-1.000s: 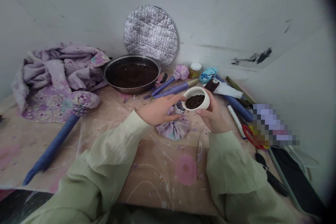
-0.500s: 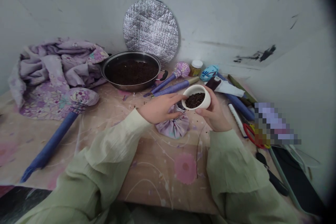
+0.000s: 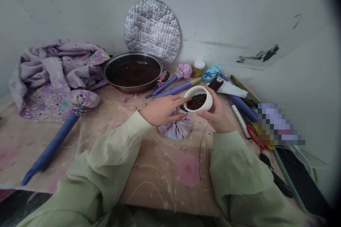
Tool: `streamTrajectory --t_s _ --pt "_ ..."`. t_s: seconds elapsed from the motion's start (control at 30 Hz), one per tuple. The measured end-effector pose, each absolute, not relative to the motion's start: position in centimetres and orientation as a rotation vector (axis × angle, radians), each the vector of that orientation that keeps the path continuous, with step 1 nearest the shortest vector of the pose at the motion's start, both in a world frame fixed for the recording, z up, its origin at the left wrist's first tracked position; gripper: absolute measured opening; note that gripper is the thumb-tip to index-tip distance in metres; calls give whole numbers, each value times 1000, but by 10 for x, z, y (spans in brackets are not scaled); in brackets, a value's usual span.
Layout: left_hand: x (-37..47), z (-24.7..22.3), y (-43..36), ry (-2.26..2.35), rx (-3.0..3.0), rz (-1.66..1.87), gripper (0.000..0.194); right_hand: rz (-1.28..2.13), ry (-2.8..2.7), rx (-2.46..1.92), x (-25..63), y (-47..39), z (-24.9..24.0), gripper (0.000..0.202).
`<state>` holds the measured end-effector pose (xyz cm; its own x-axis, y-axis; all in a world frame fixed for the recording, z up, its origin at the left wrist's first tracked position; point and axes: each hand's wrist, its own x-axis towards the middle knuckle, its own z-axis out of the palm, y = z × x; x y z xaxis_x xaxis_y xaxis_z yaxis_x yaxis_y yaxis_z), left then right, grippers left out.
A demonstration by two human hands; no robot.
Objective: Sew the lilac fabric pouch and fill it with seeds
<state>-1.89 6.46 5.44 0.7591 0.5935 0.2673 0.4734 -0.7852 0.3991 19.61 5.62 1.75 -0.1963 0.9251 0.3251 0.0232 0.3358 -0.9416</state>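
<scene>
A small white cup (image 3: 208, 103) with dark granules inside is tilted to the left, and my right hand (image 3: 220, 115) holds it from its right side. My left hand (image 3: 162, 110) reaches in from the left, with a fingertip inside the cup's rim at the granules. Its thumb and lower fingers are around the dark neck of a gathered purple fabric pouch (image 3: 175, 129). The pouch rests on the table under the hands, and the cup's left edge is above its neck, which is partly hidden.
A pan (image 3: 130, 87) of dark granules stands behind, before a round silver mat (image 3: 152, 28). Purple floral cloth (image 3: 53, 71) and a blue-handled padded stick (image 3: 53, 147) lie left. A jar (image 3: 198, 69), thread spool (image 3: 216, 84), marker (image 3: 240, 121), scissors (image 3: 255, 137) and phone (image 3: 301, 181) are right.
The cup has shifted very slightly left, and my left fingertip reaches further over its rim into the granules. Otherwise the hands and pouch look the same.
</scene>
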Motion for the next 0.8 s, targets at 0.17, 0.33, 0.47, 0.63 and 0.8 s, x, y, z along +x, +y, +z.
streamTrajectory --t_s 0.17,0.33,0.47,0.63,0.8 --pt "-18 54 65 837 2657 523 49 1064 -1531 -866 196 55 18 72" --pt "-18 56 63 857 2649 523 44 1076 -1522 -879 196 56 18 74" --pt "-18 57 63 872 2657 518 42 1081 -1525 -862 197 55 18 73" --pt "-19 56 64 877 2663 517 42 1067 -1545 -876 198 55 18 72" --pt "-19 56 64 911 2670 476 41 1051 -1571 -859 198 56 17 72"
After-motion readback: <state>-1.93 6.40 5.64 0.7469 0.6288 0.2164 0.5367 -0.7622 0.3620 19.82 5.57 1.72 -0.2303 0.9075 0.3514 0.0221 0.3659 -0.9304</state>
